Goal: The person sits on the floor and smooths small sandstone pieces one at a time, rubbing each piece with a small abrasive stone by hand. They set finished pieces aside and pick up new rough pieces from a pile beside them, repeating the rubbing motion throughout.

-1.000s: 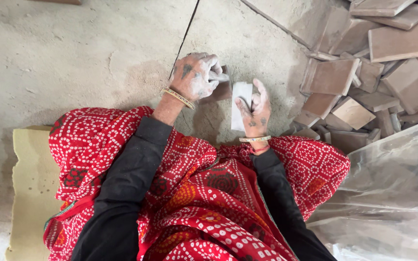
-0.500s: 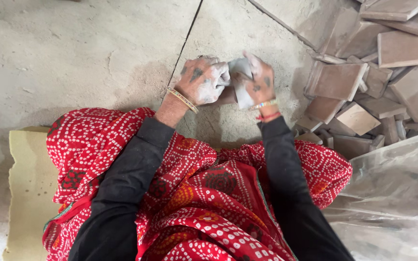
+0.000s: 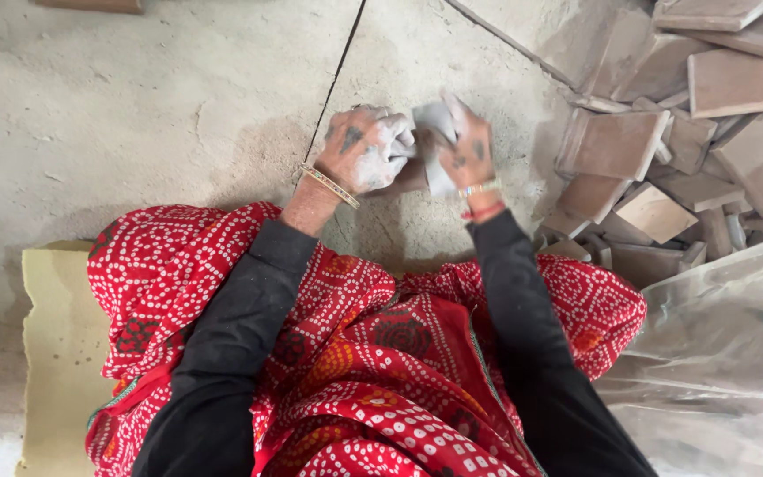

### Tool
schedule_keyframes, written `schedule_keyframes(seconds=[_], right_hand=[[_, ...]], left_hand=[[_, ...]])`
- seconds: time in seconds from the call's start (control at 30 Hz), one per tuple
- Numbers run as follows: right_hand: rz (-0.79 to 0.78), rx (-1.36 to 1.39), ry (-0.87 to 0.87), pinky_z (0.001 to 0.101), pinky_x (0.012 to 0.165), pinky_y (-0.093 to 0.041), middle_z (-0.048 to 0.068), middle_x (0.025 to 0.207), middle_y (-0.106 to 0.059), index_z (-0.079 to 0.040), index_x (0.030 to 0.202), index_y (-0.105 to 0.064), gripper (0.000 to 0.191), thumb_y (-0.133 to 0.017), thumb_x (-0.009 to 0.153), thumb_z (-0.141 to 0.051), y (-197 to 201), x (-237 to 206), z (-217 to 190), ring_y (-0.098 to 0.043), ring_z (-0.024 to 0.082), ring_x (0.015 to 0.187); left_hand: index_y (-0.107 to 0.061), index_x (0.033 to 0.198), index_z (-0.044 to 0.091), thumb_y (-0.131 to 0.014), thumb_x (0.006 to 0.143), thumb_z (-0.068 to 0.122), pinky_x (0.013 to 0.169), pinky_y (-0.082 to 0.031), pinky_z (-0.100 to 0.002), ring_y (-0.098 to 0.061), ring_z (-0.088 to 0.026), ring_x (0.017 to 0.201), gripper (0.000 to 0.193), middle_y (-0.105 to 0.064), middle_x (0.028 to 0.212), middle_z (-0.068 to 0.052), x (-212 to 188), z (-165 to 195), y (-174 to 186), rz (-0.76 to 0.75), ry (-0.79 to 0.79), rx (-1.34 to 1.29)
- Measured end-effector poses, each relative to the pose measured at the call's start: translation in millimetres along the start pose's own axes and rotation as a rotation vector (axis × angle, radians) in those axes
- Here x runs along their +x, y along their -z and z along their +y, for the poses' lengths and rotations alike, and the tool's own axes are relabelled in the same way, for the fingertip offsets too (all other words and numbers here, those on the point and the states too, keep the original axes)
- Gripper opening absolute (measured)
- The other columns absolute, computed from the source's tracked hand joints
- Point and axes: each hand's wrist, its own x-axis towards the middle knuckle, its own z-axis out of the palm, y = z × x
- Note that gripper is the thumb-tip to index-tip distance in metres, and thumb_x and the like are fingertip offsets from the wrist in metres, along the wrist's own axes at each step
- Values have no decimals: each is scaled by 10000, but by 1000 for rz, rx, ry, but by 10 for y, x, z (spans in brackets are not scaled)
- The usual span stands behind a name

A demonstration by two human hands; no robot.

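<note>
- the dusty left hand (image 3: 366,150) is curled shut around a small brownish clay piece (image 3: 410,177) (mostly hidden under the fingers).
- the right hand (image 3: 465,155) is clamped on a pale grey folded sheet (image 3: 434,132), pressed against that piece.
- both hover over the grey concrete floor (image 3: 134,106), beside its dark crack (image 3: 337,79).
- a heap of flat brown clay tiles (image 3: 664,132) lies toward the floor's right edge, by a clear plastic sheet (image 3: 735,353).
- a yellow foam pad (image 3: 55,344) sits under the red dotted cloth (image 3: 355,371).

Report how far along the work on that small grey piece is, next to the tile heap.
Done: cannot tell; no finished pieces can be told apart. In hand: the left hand and right hand both grip one dusty grey piece above the concrete floor. Left: a heap of brown tiles lies at the right beside a plastic sheet.
</note>
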Motion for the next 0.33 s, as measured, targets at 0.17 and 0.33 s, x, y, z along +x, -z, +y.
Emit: schedule_keyframes(seconds=[0.17, 0.33], right_hand=[[112, -257, 165, 470, 892, -562, 209, 1162, -743, 2, 1503, -464, 638, -746, 992, -256, -75, -215, 6, -728, 331, 966], [-49, 170, -350, 382, 1013, -531, 190, 1333, -681, -156, 1632, -274, 928, -704, 901, -531, -254, -1194, -416, -702, 302, 1125]], left_hand=[[-709, 872, 130, -836, 838, 231, 603, -542, -366, -659, -201, 684, 166, -700, 789, -34, -61, -117, -16, 52, 6, -55], [-712, 826, 127, -868, 804, 280, 566, -548, -362, -650, -195, 647, 219, -689, 756, -37, -9, -779, -183, 113, 25, 12]])
